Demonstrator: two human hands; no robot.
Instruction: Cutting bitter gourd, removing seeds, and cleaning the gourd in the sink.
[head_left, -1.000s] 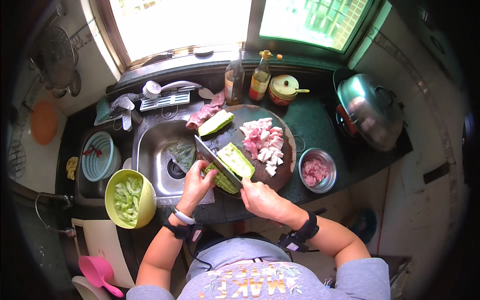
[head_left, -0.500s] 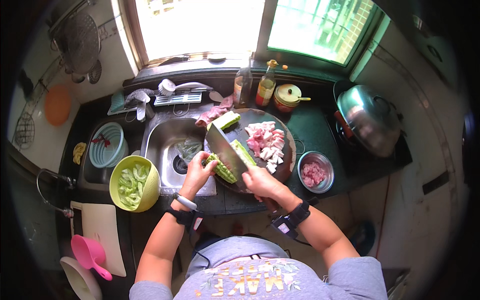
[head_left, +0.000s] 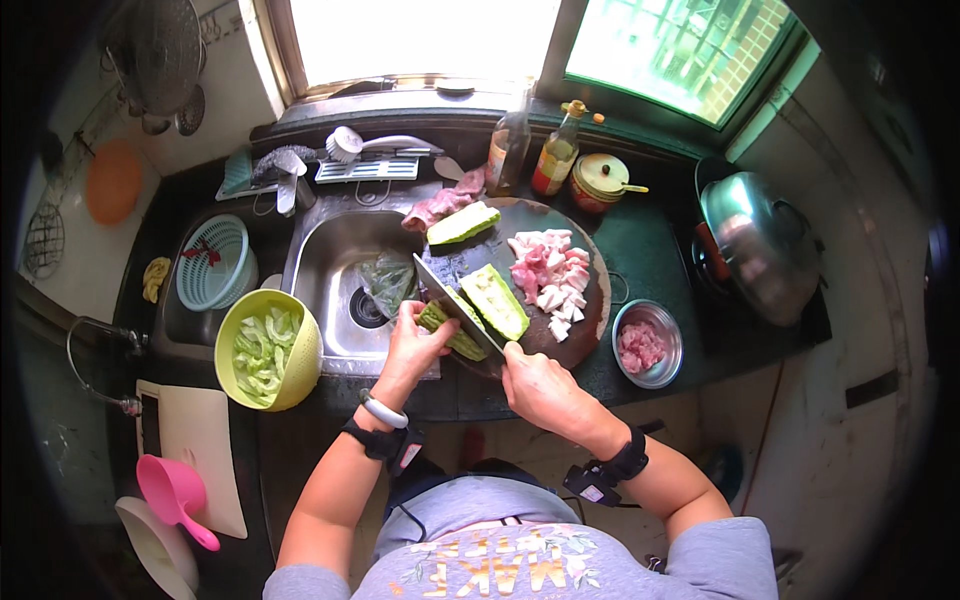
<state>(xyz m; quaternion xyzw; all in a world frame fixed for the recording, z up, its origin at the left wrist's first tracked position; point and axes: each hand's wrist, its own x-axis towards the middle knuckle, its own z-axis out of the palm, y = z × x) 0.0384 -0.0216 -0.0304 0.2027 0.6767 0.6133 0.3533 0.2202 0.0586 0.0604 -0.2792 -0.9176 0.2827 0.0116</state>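
Observation:
My left hand (head_left: 410, 348) has its fingers wrapped over a green, bumpy piece of bitter melon (head_left: 466, 346) at the near left of a round cutting board (head_left: 590, 318). In my right hand (head_left: 542, 390) is a cleaver (head_left: 468, 316), its blade seen nearly edge-on, slanting between that piece and a hollowed bitter melon half (head_left: 496, 303). Whether the edge touches the melon or the board, I cannot tell. Another bitter melon half (head_left: 463, 222) lies at the board's far left. Chopped pale, fatty meat (head_left: 552, 275) is heaped on the right side.
Left of the board is a steel sink (head_left: 335, 250) with a plastic bag inside. A yellow-green basket (head_left: 305, 370) holds sliced bitter melon. To the right stand a metal bowl (head_left: 677, 350) of minced meat and a lidded wok (head_left: 760, 240). Two bottles (head_left: 555, 160) and a lidded jar (head_left: 600, 180) line the back.
The cleaver has turned from showing its broad face to nearly edge-on. A bitter melon half that was mostly behind the blade is now visible to its right. The whole view has shifted slightly.

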